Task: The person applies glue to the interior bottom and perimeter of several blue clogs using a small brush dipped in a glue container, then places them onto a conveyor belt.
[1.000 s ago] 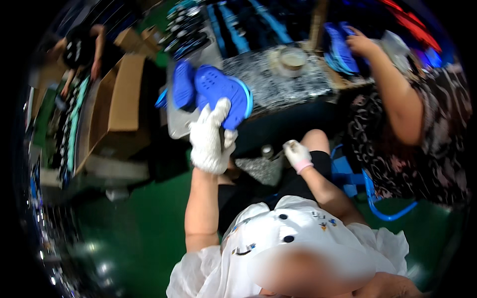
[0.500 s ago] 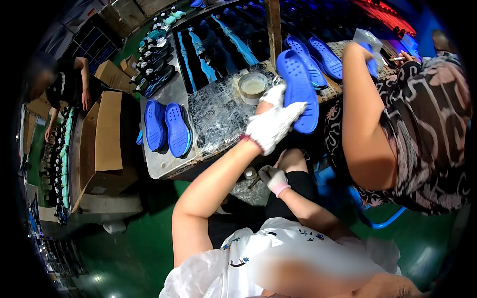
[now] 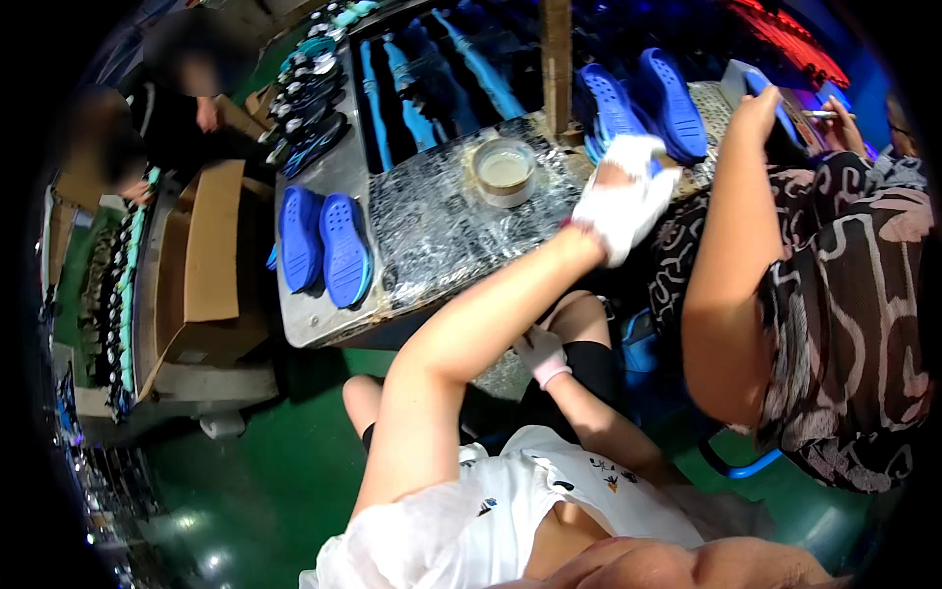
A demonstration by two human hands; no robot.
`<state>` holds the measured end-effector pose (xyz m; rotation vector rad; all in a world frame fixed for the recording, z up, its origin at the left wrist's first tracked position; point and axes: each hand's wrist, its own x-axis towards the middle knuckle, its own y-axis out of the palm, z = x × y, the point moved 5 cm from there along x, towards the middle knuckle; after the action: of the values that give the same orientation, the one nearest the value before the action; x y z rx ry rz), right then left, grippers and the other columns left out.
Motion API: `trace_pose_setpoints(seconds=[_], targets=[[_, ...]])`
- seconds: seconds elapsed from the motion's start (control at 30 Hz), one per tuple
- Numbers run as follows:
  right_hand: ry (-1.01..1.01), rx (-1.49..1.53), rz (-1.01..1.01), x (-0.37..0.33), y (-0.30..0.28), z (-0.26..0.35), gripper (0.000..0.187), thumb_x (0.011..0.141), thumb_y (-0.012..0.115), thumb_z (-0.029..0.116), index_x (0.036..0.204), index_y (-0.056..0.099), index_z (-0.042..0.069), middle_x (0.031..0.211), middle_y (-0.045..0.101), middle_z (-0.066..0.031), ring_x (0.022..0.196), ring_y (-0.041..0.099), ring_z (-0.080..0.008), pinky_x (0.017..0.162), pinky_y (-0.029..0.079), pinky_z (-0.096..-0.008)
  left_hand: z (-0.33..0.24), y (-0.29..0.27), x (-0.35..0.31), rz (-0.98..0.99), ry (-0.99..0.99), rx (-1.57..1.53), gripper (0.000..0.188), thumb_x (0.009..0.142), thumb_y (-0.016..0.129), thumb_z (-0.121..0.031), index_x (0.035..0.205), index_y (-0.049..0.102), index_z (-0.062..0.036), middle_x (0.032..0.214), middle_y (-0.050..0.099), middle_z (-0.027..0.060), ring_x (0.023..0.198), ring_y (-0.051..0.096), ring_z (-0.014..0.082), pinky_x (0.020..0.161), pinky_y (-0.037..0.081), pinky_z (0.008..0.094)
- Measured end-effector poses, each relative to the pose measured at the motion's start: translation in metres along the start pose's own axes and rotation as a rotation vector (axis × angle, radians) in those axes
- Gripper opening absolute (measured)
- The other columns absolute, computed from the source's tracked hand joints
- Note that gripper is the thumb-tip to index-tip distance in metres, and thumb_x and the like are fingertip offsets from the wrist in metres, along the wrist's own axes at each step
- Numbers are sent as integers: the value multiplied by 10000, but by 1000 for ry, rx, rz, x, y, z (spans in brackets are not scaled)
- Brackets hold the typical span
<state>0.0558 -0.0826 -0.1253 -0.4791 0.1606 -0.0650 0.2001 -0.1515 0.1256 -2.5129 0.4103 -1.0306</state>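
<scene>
While your gloved left hand [image 3: 626,201] stretches over the table [image 3: 432,236], its fingers lie loosely spread on blue soles [image 3: 643,103] at the far edge, gripping nothing clearly; your right hand [image 3: 540,353] sits low by your knee, grip unclear. Bowl [image 3: 504,170] just left, two soles [image 3: 324,245] well apart, co-worker's arm [image 3: 731,226] right

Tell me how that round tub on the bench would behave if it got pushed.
The tub looks low and wide, so it would probably slide rather than tip. The wrinkled film on the bench might snag it. It seems to hold pale liquid, so a hard shove could slop it.
</scene>
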Motion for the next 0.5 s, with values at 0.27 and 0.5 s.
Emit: trace_pose_setpoints(seconds=[0.27, 0.5], targets=[[11, 98, 13, 4, 10, -26, 259, 893, 604, 314, 904, 680, 67, 809, 697, -134, 799, 692, -275, 728, 521, -364, -12, -235, -198, -620, -84, 797, 472, 746, 796, -103, 1164, 592, -19, 1227, 530, 159, 1079, 557, 310, 879, 497, 389], [-148, 349, 17, -17, 9, 7, 107, 866, 655, 142, 879, 677, 38, 777, 682, -44, 736, 638, -98, 688, 496, -264, 60, -371, -260, -770, -995, 213, 608, 834, 722, -372, 1244, 536, 36, 1085, 624, 162, 862, 631, 207, 779, 514, 328]])
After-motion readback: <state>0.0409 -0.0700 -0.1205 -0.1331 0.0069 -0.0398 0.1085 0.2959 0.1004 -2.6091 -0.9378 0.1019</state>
